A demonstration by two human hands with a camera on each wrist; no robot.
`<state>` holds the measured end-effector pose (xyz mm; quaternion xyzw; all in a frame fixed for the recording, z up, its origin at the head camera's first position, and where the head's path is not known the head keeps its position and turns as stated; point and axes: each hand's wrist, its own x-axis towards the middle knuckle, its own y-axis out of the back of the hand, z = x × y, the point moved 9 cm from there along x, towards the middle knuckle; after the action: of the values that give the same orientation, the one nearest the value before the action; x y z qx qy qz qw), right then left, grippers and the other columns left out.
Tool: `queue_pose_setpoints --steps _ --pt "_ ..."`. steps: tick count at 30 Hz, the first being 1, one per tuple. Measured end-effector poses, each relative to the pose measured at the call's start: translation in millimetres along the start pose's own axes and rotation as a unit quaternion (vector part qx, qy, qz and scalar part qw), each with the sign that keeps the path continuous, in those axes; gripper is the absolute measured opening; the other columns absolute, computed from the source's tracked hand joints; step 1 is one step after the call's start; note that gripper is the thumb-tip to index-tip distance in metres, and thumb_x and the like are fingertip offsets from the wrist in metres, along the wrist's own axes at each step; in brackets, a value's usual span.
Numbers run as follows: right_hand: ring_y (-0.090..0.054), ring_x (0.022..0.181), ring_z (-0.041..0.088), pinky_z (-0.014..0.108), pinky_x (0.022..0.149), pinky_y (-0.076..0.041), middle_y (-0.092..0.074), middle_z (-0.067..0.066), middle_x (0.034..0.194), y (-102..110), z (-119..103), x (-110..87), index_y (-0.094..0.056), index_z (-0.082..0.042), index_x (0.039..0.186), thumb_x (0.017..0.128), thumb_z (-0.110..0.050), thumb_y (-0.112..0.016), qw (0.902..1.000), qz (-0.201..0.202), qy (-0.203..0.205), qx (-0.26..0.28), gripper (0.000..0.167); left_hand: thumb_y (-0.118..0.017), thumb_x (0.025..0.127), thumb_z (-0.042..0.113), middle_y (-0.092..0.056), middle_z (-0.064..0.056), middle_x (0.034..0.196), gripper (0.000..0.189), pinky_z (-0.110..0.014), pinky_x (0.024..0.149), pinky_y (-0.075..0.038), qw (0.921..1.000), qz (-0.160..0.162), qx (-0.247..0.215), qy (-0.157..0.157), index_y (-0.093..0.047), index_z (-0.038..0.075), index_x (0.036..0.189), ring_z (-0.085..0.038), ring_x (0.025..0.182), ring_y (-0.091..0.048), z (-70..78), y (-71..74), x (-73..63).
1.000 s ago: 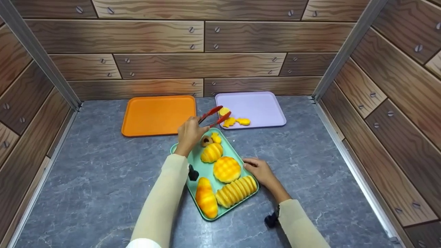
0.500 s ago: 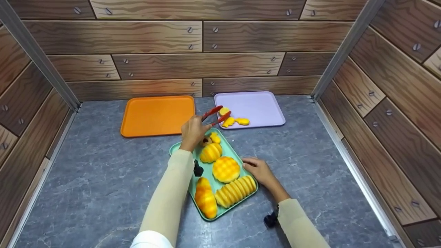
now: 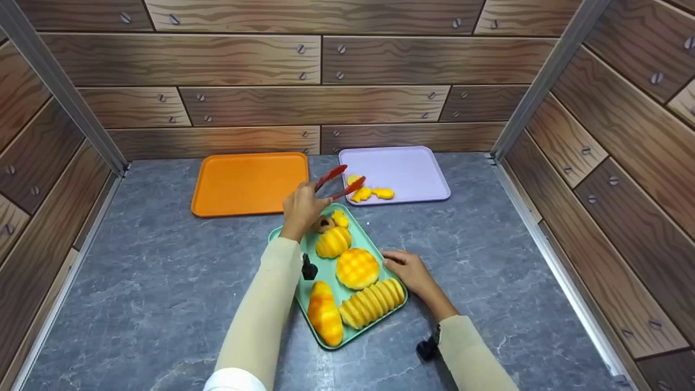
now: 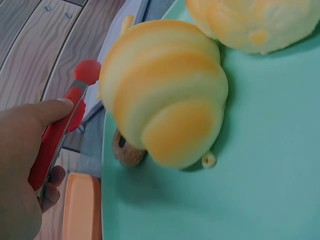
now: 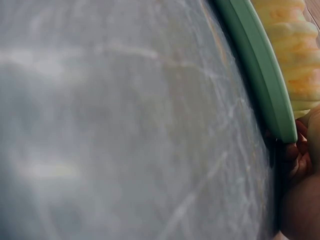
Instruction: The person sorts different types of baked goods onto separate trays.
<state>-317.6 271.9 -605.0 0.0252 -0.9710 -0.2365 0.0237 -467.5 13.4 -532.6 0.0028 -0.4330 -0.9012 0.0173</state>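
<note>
My left hand (image 3: 305,209) holds red-tipped tongs (image 3: 353,186), reaching over the far end of the green tray (image 3: 327,267). The tongs' tips stand apart above the near left corner of the purple tray (image 3: 407,168). Small yellow pieces lie there: a round one (image 3: 353,178), partly hidden by a tip, and two fish-like ones, the right one (image 3: 384,193) flatter. In the left wrist view the thumb presses the tongs' red handle (image 4: 50,150). My right hand (image 3: 410,270) grips the green tray's right rim, its fingers low at the edge in the right wrist view.
On the green tray lie a brown ring (image 3: 324,224), a small yellow piece (image 3: 340,218), a striped roll (image 3: 333,242), a checkered bun (image 3: 357,268), a ridged loaf (image 3: 373,303) and a croissant (image 3: 325,315). An orange tray (image 3: 250,184) sits back left. Wood-patterned walls (image 3: 250,58) enclose the surface.
The tongs' tips have spread slightly wider over the purple tray's corner. My left hand has shifted only a little; the right hand and the green tray stay where they were.
</note>
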Motion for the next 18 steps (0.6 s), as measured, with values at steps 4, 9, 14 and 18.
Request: queue_pose_setpoints --steps 4,9,14,18 --pt "-0.056 0.130 0.038 0.054 0.109 -0.041 -0.066 0.019 0.130 1 -2 -0.3 -0.071 -0.002 0.124 0.097 -0.009 -0.065 1.0000 0.004 -0.003 -0.007 0.029 -0.080 0.084 0.048 -0.067 -0.003 0.114 0.057 -0.041 0.092 -0.049 0.9998 0.019 0.001 -0.006 -0.068 0.015 0.129 -0.021 0.096 -0.061 -7.3 11.6 -4.1" --pt "-0.056 0.131 0.033 0.051 0.110 -0.042 -0.067 0.013 0.131 4 2 0.1 -0.073 -0.010 0.124 0.096 -0.020 -0.068 0.9997 -0.010 -0.006 -0.021 0.030 -0.079 0.083 0.049 -0.067 -0.003 0.114 0.059 -0.043 0.092 -0.048 0.9986 0.038 0.003 -0.037 -0.067 0.014 0.130 -0.023 0.098 -0.062 -17.5 26.2 -18.3" --pt "-0.055 0.131 0.035 0.052 0.110 -0.041 -0.066 0.014 0.132 3 0 -0.4 -0.073 -0.010 0.125 0.097 -0.021 -0.068 0.9997 -0.018 0.004 -0.019 0.031 -0.079 0.083 0.050 -0.068 -0.004 0.118 0.059 -0.044 0.090 -0.049 0.9966 0.054 -0.003 -0.062 -0.067 0.015 0.128 -0.023 0.101 -0.065 -29.3 41.2 -39.8" --pt "-0.055 0.132 0.035 0.052 0.110 -0.041 -0.066 0.014 0.133 2 0 0.2 -0.072 -0.011 0.125 0.097 -0.021 -0.068 0.9996 -0.018 0.001 -0.020 0.031 -0.079 0.084 0.050 -0.069 -0.004 0.115 0.055 -0.044 0.087 -0.050 0.9953 0.060 -0.011 -0.075 -0.069 0.016 0.125 -0.022 0.099 -0.066 -39.2 52.1 -58.4"
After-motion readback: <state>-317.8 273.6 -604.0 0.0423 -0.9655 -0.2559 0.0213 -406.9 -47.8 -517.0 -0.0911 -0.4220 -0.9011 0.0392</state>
